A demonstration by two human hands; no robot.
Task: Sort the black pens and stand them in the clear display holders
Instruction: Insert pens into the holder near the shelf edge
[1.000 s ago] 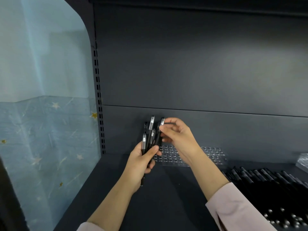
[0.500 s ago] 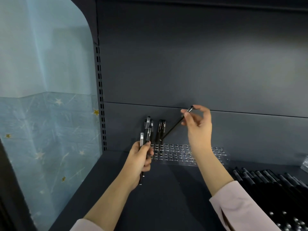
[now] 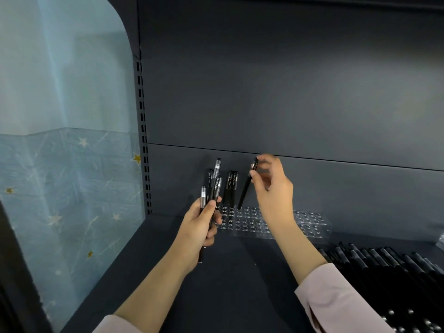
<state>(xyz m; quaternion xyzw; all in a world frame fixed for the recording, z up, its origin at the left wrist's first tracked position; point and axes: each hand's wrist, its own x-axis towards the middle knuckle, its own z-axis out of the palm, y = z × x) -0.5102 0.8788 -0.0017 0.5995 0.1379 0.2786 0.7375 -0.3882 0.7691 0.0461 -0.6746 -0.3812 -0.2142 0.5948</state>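
Note:
My left hand (image 3: 200, 227) grips a bundle of black pens (image 3: 212, 186), their caps pointing up, in front of the left end of the clear display holder (image 3: 310, 224). That holder is a flat perforated tray against the shelf's back wall. Two black pens (image 3: 230, 188) stand upright in its back left holes. My right hand (image 3: 271, 188) pinches the top of a single black pen (image 3: 245, 191). This pen leans slightly, its lower tip at a hole just right of the two standing pens.
A heap of loose black pens (image 3: 384, 272) lies on the dark shelf (image 3: 240, 284) at the lower right. A corner of another clear holder (image 3: 440, 241) shows at the right edge. A pale blue starred panel (image 3: 67, 188) closes the left side.
My right hand has swung the single pen from a steep slant to nearly upright and lowered its tip to the holder. The left hand holds its bundle about where it was.

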